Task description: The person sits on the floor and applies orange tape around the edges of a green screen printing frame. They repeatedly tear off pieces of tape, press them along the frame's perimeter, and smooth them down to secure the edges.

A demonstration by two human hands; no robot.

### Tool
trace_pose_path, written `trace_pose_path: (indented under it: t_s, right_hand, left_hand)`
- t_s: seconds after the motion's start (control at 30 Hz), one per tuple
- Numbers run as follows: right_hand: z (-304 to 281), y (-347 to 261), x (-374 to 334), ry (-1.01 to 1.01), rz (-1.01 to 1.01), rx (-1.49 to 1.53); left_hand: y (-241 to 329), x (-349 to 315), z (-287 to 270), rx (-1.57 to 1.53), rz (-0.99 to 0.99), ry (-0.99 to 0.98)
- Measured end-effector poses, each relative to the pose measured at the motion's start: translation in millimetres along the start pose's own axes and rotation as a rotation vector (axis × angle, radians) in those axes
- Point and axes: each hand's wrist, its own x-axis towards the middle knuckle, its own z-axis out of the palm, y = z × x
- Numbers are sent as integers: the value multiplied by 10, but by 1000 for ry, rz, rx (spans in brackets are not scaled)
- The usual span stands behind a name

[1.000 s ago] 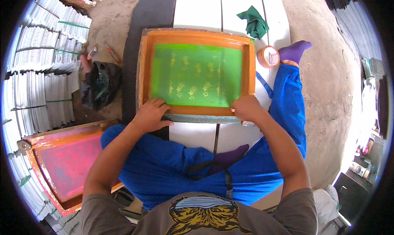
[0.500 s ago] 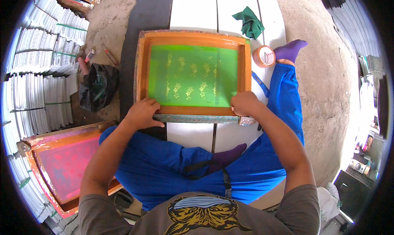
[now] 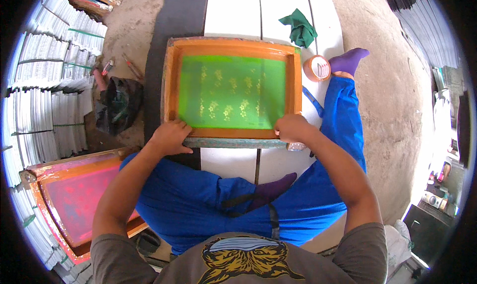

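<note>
A wooden screen printing frame (image 3: 226,133) lies on the white boards before me. Its green mesh (image 3: 189,105) carries rows of pale yellow flower shapes. My left hand (image 3: 171,137) grips the near left corner, fingers over the top of the rim and thumb along the near side. At the near right corner my right hand (image 3: 296,128) is closed on the rim, its fingertips by the inner edge of the mesh. Beyond the frame's right side stands a roll of brown tape (image 3: 316,68), close to my purple-socked foot.
A green cloth (image 3: 299,28) lies on the far boards. To the left are a black plastic bag (image 3: 118,105), a knife-like tool (image 3: 108,67) and stacks of white paper (image 3: 35,110). A second frame with pink mesh (image 3: 82,199) leans beside my left knee.
My right hand has shifted slightly left along the near right corner, and its wrist has turned a little. The left hand keeps its hold; the whole view has drifted slightly.
</note>
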Motion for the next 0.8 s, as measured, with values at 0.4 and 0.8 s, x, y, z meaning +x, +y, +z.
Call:
trace_pose_path:
  t_s: [0.4, 0.8]
  right_hand:
    - [69, -15, 111, 7, 40, -57]
    - [28, -859, 840, 111, -120, 189]
  left_hand:
    - [-52, -32, -54, 207, 63, 66]
    - [-257, -144, -18, -420, -624, 644]
